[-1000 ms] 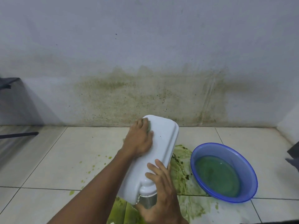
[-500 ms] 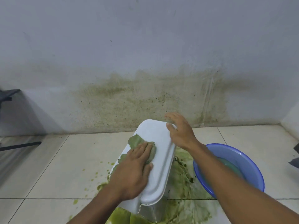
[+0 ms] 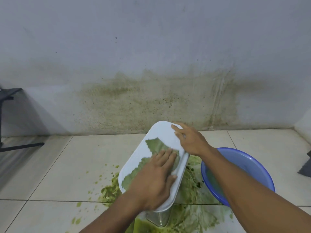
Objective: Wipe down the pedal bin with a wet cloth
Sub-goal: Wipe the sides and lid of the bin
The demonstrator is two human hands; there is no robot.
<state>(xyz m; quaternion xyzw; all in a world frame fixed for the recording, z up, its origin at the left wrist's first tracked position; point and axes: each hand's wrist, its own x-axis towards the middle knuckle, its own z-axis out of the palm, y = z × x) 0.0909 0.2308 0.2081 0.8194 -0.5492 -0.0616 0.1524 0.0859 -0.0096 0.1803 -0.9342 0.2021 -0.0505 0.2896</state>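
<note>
The pedal bin is stood on the tiled floor in a green spill, its long lid pointed away and slightly rightward. A green cloth is pressed on it by the flat left hand. The far end is touched by the right hand, fingers spread and holding nothing.

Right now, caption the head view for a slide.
Left hand presses green cloth on white bin lid; right hand touches far end.

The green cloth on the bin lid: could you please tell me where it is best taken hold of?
Probably the far corner of the cloth, pinched from above. The cloth lies flat on the white lid, and that ragged end lies clear of the left hand, which presses down the nearer part.
</note>
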